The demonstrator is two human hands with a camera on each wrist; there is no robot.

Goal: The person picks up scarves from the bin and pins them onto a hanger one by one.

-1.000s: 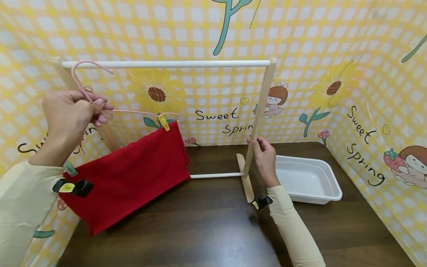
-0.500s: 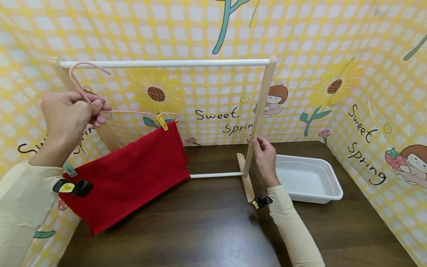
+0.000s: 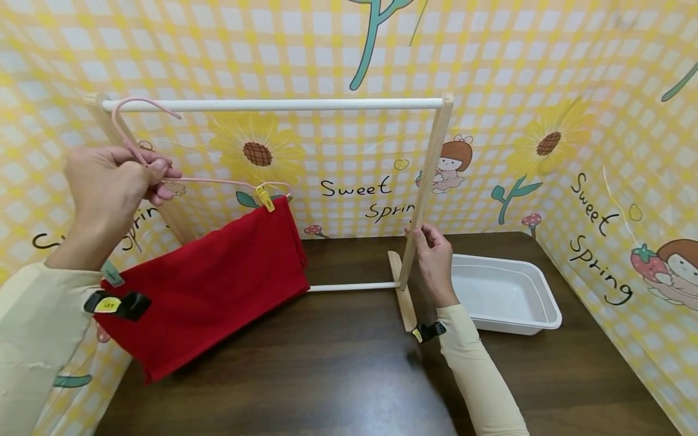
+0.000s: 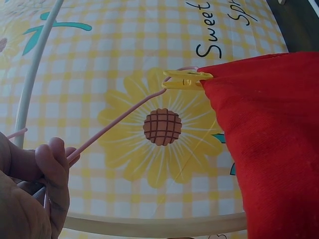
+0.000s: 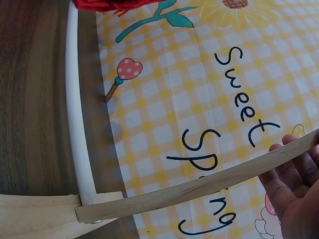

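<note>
My left hand (image 3: 111, 188) pinches a pink clothes hanger (image 3: 212, 180) just below its hook, near the left end of the rack's white top rail (image 3: 305, 105). The hook overlaps that rail in the head view. A red cloth (image 3: 212, 284) hangs tilted from the hanger, lower on the left. A yellow clothespin (image 4: 185, 79) clips its right corner, and a green clothespin (image 3: 113, 274) sits at its left corner, partly behind the wrist. With thumb and fingers, my right hand (image 3: 433, 260) grips the right wooden post (image 3: 428, 175) of the rack, low down.
A white plastic basin (image 3: 507, 290) stands on the dark wooden table (image 3: 305, 375), right of the rack. The rack's wooden foot (image 3: 403, 297) and white lower rail (image 3: 354, 287) are close to the right hand. Patterned yellow checked fabric (image 3: 327, 48) surrounds the table.
Almost nothing moves. The left hand and hanger rise very slightly, and the view shifts a little. The right hand stays on the post.
</note>
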